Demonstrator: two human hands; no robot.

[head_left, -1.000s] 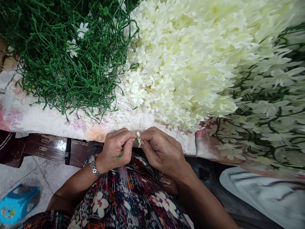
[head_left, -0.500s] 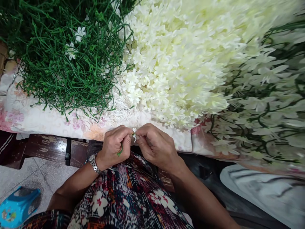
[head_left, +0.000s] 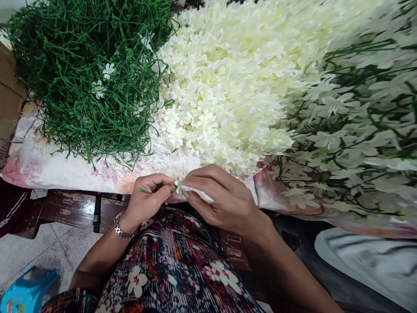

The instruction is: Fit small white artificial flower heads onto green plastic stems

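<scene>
My left hand (head_left: 148, 195) is closed, its thumb and forefinger pinching a thin green plastic stem (head_left: 144, 190) whose end sticks out over the palm side. At the fingertips sits a small white artificial flower (head_left: 178, 188). From the other side my right hand (head_left: 224, 200) reaches to this flower, thumb and forefinger bent around its petals. Just beyond the hands lie a tangled heap of green stems (head_left: 94, 117), a pile of small white strands (head_left: 166, 154) and a large mound of cream-white flower heads (head_left: 228, 100).
White flowers on green stems (head_left: 335, 139) are heaped at the right. A floral cloth (head_left: 81, 174) covers the work surface. At the far left stands a cardboard box (head_left: 11, 87). A blue stool (head_left: 29, 291) is on the tiled floor, and a pale rounded object (head_left: 365, 261) lies lower right.
My hands have shifted slightly left with the flower between them. The right fingers have straightened and loosened somewhat around it. The view has moved, showing more of the cardboard box.
</scene>
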